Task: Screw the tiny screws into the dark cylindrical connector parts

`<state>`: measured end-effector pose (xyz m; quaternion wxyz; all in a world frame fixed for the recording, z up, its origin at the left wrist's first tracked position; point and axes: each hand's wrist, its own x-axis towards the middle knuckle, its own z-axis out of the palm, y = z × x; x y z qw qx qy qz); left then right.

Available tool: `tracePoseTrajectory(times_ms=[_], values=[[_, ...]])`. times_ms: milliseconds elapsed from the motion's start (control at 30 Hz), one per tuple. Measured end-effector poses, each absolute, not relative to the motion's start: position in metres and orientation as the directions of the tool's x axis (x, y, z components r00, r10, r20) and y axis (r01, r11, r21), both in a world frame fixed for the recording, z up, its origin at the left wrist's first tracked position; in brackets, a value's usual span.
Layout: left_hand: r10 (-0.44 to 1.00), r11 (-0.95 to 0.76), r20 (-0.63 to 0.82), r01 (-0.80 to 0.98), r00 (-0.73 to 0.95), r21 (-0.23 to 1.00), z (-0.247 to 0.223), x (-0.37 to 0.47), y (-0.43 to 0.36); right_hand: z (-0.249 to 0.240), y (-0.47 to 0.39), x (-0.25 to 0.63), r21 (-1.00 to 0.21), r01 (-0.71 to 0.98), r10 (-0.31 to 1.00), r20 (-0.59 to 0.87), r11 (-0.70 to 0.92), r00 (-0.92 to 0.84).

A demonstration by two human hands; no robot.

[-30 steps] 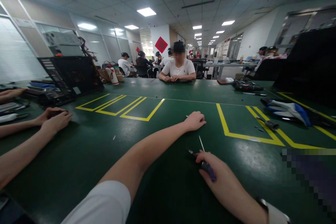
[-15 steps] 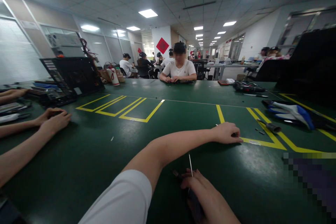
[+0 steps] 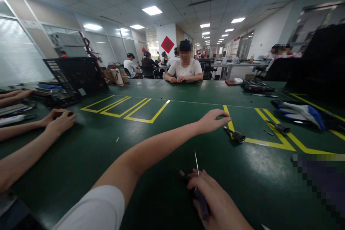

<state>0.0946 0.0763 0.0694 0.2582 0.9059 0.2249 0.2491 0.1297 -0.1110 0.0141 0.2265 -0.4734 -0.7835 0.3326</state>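
Observation:
My left hand (image 3: 214, 119) is stretched out to the right over the green table (image 3: 88, 172). Its fingers are apart and nothing is in them. Just beyond and below the fingertips lies a dark cylindrical piece with a thin metal stem (image 3: 238, 136), by a yellow tape line. In my right hand (image 3: 210, 192), near the front edge, is a screwdriver (image 3: 202, 203); its thin shaft points up and its dark handle runs under the palm. Beside the fingers of that hand, a small dark part with a metal end (image 3: 182, 173) shows, partly hidden.
A similar dark cylindrical piece (image 3: 281, 128) lies farther right near small black bits (image 3: 270, 133). Blue-white gloves (image 3: 304, 113) are at the right. Another person's hands (image 3: 61, 120) work at the left. A person (image 3: 185, 66) sits opposite. Yellow tape (image 3: 140, 119) marks the table.
My left hand has let go of the dark cylindrical piece, lifted and drawn back to the left. The piece now lies in sight. My right hand keeps the screwdriver almost in place.

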Motion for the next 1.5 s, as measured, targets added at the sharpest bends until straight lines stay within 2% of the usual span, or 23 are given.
tracePoseTrajectory(times_ms=[133, 267, 333, 433, 533, 633, 767, 867, 933, 1000, 1067, 1167, 1300, 1500], values=[[0.590, -0.742, 0.413, 0.263, 0.694, 0.617, 0.068, 0.037, 0.047, 0.015, -0.117, 0.131, -0.808, 0.518, 0.930, 0.091, 0.279, -0.357], [0.734, -0.655, 0.395, 0.424, 0.552, 0.625, 0.067, -0.003, 0.004, 0.019, -0.118, 0.136, -0.938, 0.336, 0.994, 0.050, 0.079, -0.094], [0.746, -0.631, 0.292, 0.494, 0.599, 0.598, 0.071, -0.012, -0.020, 0.021, -0.115, 0.141, -0.978, 0.208, 0.999, 0.020, 0.009, 0.050], [0.614, -0.708, 0.074, 0.506, 0.786, 0.492, 0.077, -0.018, -0.053, 0.022, -0.108, 0.149, -0.998, 0.064, 0.979, -0.013, -0.027, 0.203], [0.564, -0.735, -0.056, 0.532, 0.824, 0.421, 0.079, -0.018, -0.072, 0.022, -0.103, 0.157, -0.999, 0.023, 0.959, -0.038, -0.046, 0.281], [0.556, -0.736, -0.137, 0.562, 0.820, 0.377, 0.077, -0.018, -0.076, 0.023, -0.100, 0.163, -1.000, -0.012, 0.944, 0.006, 0.011, 0.329], [0.557, -0.709, -0.195, 0.584, 0.807, 0.394, 0.080, -0.022, -0.069, 0.023, -0.101, 0.168, -0.997, -0.060, 0.944, 0.025, 0.048, 0.330], [0.614, -0.610, -0.155, 0.590, 0.774, 0.529, 0.084, -0.030, -0.059, 0.020, -0.101, 0.169, -1.000, -0.005, 0.966, 0.027, 0.029, 0.257], [0.676, -0.472, -0.114, 0.546, 0.728, 0.692, 0.082, -0.034, -0.053, 0.019, -0.102, 0.169, -0.998, 0.059, 0.976, 0.040, 0.028, 0.215], [0.723, -0.255, -0.113, 0.416, 0.681, 0.873, 0.077, -0.036, -0.048, 0.020, -0.102, 0.168, -0.990, 0.140, 0.980, 0.052, 0.025, 0.190], [0.748, -0.031, -0.150, 0.259, 0.647, 0.965, 0.070, -0.036, -0.046, 0.024, -0.102, 0.167, -0.972, 0.236, 0.985, 0.059, 0.020, 0.161], [0.784, 0.167, -0.216, 0.136, 0.582, 0.976, 0.065, -0.035, -0.047, 0.030, -0.102, 0.165, -0.925, 0.380, 0.990, 0.082, 0.032, 0.117], [0.848, 0.235, -0.252, 0.096, 0.466, 0.967, 0.067, -0.032, -0.049, 0.033, -0.107, 0.162, -0.842, 0.515, 0.971, 0.229, 0.161, 0.072], [0.896, 0.201, -0.222, 0.093, 0.385, 0.975, 0.060, -0.032, -0.050, 0.035, -0.126, 0.161, -0.752, 0.385, 0.825, 0.563, 0.535, -0.046]])
